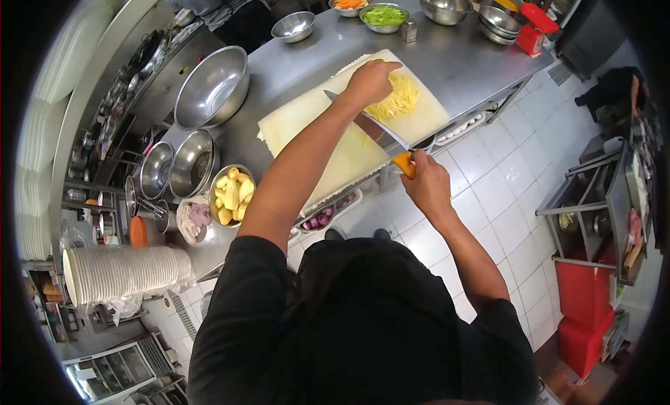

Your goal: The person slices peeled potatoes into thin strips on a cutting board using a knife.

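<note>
The left hand (372,82) is reaching across the pale cream rectangular cutting board (307,126) and pressing down, fingers curled together, on the heap of thin yellow vegetable strips (399,101) lying at the board's far right end. The right hand (426,183) is closing around the orange handle of a long steel-bladed kitchen knife (370,129), whose blade is running diagonally over the board, its tip ending near the left wrist and its edge lying just beside the strips. The board is sitting on the grey stainless-steel table (460,56).

To cut well here, the left fingertips are probably best kept tucked back with the knuckles guiding the flat of the blade, the strips gathered into a tight, even bundle, and the knife tip held low on the board while the heel does the work. Because the left forearm is crossing above the blade, the strokes should likely stay short and controlled.

Beside the board, a round steel bowl of peeled yellow chunks (232,193) is waiting, with a large empty steel mixing bowl (211,89) farther along and a small steel bowl of green sliced vegetable (384,16) at the far edge.
</note>
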`<control>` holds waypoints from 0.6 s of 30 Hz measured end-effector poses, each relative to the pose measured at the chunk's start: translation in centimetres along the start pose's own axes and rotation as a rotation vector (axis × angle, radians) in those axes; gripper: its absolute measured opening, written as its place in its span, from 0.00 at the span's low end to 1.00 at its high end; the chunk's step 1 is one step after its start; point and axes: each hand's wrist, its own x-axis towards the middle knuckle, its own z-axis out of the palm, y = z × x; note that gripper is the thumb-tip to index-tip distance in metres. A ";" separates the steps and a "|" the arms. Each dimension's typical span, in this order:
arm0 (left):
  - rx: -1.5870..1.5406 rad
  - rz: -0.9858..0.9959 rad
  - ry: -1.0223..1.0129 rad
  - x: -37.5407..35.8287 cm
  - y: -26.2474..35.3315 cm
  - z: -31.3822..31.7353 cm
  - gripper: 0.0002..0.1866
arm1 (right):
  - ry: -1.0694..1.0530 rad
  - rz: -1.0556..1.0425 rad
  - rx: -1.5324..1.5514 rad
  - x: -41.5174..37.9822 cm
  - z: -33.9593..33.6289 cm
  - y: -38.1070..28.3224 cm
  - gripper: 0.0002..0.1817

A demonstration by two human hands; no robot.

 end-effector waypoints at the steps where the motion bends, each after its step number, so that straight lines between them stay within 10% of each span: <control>1: 0.058 0.003 -0.048 -0.4 -0.4 0.0 0.15 | -0.001 0.006 -0.001 -0.2 -0.1 -0.2 0.20; 18: -0.165 -0.197 -0.880 -0.6 0.3 -3.9 0.15 | 0.161 -0.142 -0.020 -2.8 -2.7 1.5 0.17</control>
